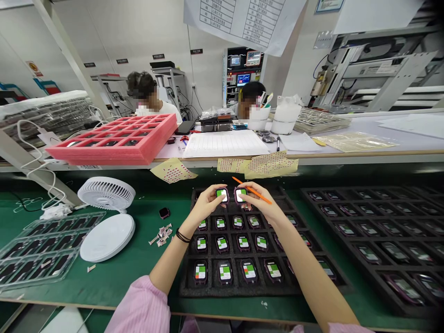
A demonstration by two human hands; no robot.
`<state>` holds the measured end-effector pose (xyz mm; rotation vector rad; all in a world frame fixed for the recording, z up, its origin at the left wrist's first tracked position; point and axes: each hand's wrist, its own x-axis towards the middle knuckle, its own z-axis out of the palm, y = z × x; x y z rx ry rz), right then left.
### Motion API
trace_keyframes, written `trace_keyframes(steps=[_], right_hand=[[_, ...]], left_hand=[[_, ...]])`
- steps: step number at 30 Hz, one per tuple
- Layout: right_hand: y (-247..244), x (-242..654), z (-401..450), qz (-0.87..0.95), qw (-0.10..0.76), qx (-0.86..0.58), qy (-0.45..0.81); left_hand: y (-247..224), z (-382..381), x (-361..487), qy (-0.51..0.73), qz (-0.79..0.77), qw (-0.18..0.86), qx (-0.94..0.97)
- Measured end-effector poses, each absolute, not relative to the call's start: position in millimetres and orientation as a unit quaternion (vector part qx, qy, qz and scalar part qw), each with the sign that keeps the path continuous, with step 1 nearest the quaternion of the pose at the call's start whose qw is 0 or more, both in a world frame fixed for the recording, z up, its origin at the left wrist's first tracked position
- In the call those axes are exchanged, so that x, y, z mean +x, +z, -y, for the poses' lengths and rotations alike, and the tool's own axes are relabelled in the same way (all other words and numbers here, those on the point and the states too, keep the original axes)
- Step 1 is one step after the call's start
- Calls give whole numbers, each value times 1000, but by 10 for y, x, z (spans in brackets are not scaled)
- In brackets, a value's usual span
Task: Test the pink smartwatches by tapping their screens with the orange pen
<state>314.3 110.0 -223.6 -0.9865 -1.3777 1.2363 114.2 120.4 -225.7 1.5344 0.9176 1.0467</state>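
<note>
2 bare hands over the far edge of a black foam tray (185, 289). Item: left hand (208, 203), thumb and fingers closed on the sides of a smartwatch (222, 195) with a lit green-and-white screen; black wristband (182, 236) at that wrist, pink sleeve (142, 310) above it. Item: right hand (260, 206), fingers (250, 198) closed on a second smartwatch (241, 195), with an orange plastic stick (251, 189) across them, held in the same hand. Both smartwatches are just apart, above the tray's far row.

Tray contents: rows of similar watches, upright in cells, screens lit. Right of it, near the right edge of the green work mat (149, 277): a second black tray (333, 217), also holding watches.

Left side of the mat: white desk fan (106, 194) with round base (107, 237), loose dark watch (164, 212), paper scraps (160, 234), clear plastic tray (41, 249).

Beyond the mat's far edge: dotted yellow sheets (173, 170), pink foam tray (114, 138), 2 seated co-workers (251, 104).
</note>
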Motion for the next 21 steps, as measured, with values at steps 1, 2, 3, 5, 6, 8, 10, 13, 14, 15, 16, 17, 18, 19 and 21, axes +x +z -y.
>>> trace_keyframes(steps=[1,2,3,5,6,8,10,13,14,15,16,17,18,19,21], right_hand=[[-2235,3146,-1100,574,495,-400,515],[-2237,3147,-1101,577,492,-394,519],[-2239,3146,-1101,579,489,-390,523],[-2243,3141,-1101,579,486,-388,528],[-2245,3137,-1101,579,485,-389,528],[-2247,3131,-1101,575,487,-394,527],[-2249,3128,-1103,566,493,-404,523],[-2258,3126,-1109,546,508,-426,513],[-2262,3124,-1112,540,513,-431,510],[-2267,3121,-1114,535,516,-434,508],[-2271,3117,-1116,532,519,-436,507],[-2275,3111,-1117,529,521,-438,507],[-2276,3104,-1115,526,523,-438,508],[-2275,3097,-1113,524,524,-439,508],[-2267,3088,-1104,518,529,-437,511]], left_hand=[[-2260,-1204,1140,435,-377,512,638],[-2264,-1205,1139,435,-375,513,638],[-2268,-1206,1138,435,-372,514,639],[-2277,-1211,1138,435,-370,513,641],[-2281,-1214,1138,436,-370,513,641],[-2284,-1216,1141,437,-370,513,639],[-2275,-1212,1145,438,-376,512,636],[-2246,-1197,1154,436,-392,510,630],[-2236,-1192,1157,435,-396,511,627],[-2227,-1188,1162,435,-400,513,622],[-2220,-1184,1166,436,-404,514,618],[-2215,-1181,1171,437,-409,515,614],[-2212,-1179,1177,439,-413,515,609],[-2209,-1176,1181,441,-418,515,605],[-2208,-1172,1187,445,-424,516,596]])
